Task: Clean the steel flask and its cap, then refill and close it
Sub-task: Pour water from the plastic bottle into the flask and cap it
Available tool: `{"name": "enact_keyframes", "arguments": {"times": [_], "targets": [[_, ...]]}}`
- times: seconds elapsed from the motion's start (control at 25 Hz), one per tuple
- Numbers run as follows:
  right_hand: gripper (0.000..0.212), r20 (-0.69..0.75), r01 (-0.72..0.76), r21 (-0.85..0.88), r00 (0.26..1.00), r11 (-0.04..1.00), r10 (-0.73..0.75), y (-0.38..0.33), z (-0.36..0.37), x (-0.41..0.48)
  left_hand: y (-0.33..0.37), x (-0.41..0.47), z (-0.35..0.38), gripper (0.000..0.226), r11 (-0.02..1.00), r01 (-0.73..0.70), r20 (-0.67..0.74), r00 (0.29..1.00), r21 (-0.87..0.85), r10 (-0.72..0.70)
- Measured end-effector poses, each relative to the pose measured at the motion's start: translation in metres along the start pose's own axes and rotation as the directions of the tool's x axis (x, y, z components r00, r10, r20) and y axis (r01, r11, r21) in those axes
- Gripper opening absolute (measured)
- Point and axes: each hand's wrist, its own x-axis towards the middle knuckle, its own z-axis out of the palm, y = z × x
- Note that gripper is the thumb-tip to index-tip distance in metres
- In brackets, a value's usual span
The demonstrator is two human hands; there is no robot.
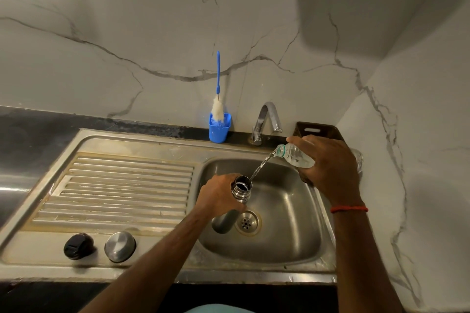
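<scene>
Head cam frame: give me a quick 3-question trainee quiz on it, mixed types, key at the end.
1. Multiple choice: the water entering the steel flask comes from A) the tap, B) the clear plastic bottle in the right hand, C) a blue cup.
2. True or false: the steel cap is screwed onto the flask.
3. Fill in: the left hand grips the flask above the ____.
Key: 1 B. 2 False; it sits on the drainboard beside a black stopper. 3 sink basin.
</scene>
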Motion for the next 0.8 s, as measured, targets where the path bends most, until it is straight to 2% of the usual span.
{"name": "enact_keyframes", "arguments": {"times": [0.2,0.48,0.64,0.8], "targets": [[0.078,-0.021,0.0,-0.011,1.0,1.0,0.0,-0.001,-0.003,0.0,-0.001,0.0,0.002,0.072,1.0,0.002,-0.01,1.0,0.024,-0.002],[0.073,-0.072,-0.005,-0.032,0.997,0.999,0.003,-0.005,-0.009,0.001,-0.001,0.001,0.002,0.071,1.0,0.021,-0.002,1.0,0.018,-0.021],[0.067,-0.168,-0.02,-0.108,0.986,0.994,0.002,-0.01,-0.012,0.0,-0.002,0.0,0.004,0.067,0.999,0.013,-0.005,1.0,0.036,-0.013],[0.069,-0.167,-0.012,-0.116,0.986,0.993,-0.007,-0.009,-0.012,0.0,-0.003,0.0,0.004,0.066,0.999,0.008,-0.011,1.0,0.046,-0.008]]}}
